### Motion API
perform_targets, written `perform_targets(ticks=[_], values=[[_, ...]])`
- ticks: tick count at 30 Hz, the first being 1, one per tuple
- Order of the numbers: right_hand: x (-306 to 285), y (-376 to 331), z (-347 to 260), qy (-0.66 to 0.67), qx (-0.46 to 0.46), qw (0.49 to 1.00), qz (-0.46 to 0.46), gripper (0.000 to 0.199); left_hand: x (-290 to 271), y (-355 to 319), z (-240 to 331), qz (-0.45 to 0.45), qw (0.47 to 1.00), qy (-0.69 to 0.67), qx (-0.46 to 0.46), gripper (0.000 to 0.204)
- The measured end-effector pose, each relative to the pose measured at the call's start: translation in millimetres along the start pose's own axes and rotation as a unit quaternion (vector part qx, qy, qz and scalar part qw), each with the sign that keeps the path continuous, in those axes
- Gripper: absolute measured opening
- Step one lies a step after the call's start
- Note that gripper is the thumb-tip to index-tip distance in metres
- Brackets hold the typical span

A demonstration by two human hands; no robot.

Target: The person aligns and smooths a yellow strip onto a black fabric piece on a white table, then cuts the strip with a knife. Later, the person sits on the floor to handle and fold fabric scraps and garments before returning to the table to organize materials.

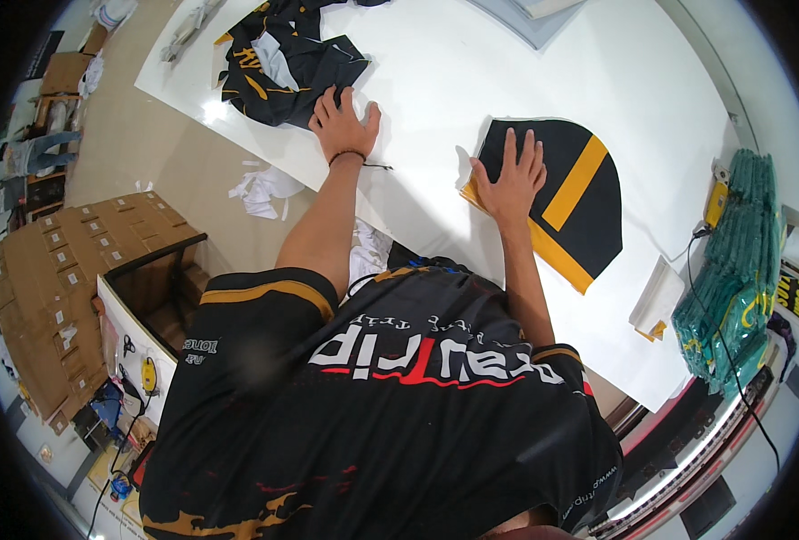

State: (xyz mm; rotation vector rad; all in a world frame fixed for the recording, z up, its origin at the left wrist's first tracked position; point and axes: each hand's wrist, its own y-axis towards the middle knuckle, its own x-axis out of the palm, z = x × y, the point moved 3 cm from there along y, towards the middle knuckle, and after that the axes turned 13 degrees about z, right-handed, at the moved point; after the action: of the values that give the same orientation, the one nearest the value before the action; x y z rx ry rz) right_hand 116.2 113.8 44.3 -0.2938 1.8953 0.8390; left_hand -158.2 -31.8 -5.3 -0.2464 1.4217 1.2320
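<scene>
My left hand (343,126) is open, its fingers spread at the near edge of a crumpled heap of black fabric pieces (296,67) with yellow and white marks. Whether it grips any cloth cannot be made out. My right hand (511,180) lies flat and open on a black sleeve-shaped fabric panel (593,202). That panel has a slanting yellow stripe, a yellow band along its straight edge and a curved far edge. Both rest on the white table (435,81); the fingers of my right hand cover the panel's left part.
Green plastic-wrapped packets (732,270) are stacked at the right, beside a yellow cutter-like tool (716,202) with a cable. Small white and yellow pieces (659,301) lie near the table's right edge. Cardboard boxes (66,279) stand left; white scraps (264,191) lie on the floor.
</scene>
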Motion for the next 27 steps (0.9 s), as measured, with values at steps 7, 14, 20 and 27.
perform_targets(ticks=[7,14,20,27], values=[[15,-13,3,-0.039,0.005,0.997,-0.059,0.094,1,0,-2,-0.006,1.0,0.009,-0.004,0.058],[3,-3,0,-0.025,0.019,0.999,-0.035,0.083,-5,1,3,0.005,1.0,0.009,0.011,0.057],[17,-4,13,-0.05,0.024,0.998,-0.032,0.072,-6,4,6,0.009,1.0,0.017,0.024,0.057],[18,-3,11,-0.05,0.04,0.997,-0.036,0.076,-4,3,4,-0.007,1.0,0.014,0.005,0.057]])
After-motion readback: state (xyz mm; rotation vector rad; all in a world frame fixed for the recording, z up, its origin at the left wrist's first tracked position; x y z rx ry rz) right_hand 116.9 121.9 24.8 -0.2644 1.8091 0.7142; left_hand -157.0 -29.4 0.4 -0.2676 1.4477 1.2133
